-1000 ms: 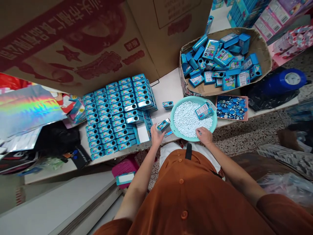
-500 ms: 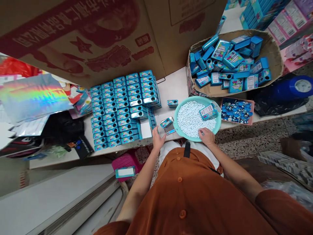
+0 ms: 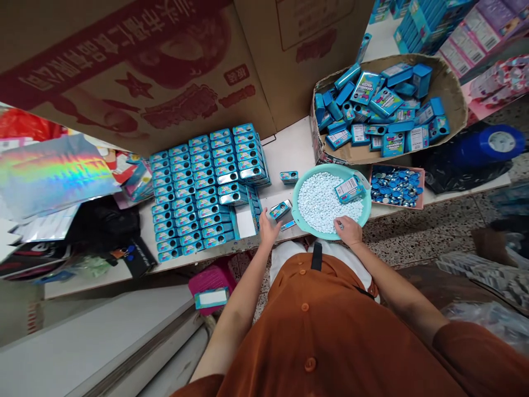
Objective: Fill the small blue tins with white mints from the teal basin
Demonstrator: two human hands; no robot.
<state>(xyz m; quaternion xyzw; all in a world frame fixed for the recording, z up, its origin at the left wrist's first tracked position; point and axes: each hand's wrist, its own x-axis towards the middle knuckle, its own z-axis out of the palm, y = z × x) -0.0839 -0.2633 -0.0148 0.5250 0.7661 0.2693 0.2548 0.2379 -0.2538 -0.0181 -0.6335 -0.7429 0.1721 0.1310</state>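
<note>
Head view: the small blue tin sits on the table just left of the green basin, its long axis slanting from near left to far right, its printed, holed face up. The left hand reaches away from the body, thumb and fingers spread, at the tin's near-left side; contact is unclear. The right hand angles leftward over the basin's near rim, fingers bunched at the white candies; whether they pinch any is unclear.
</note>
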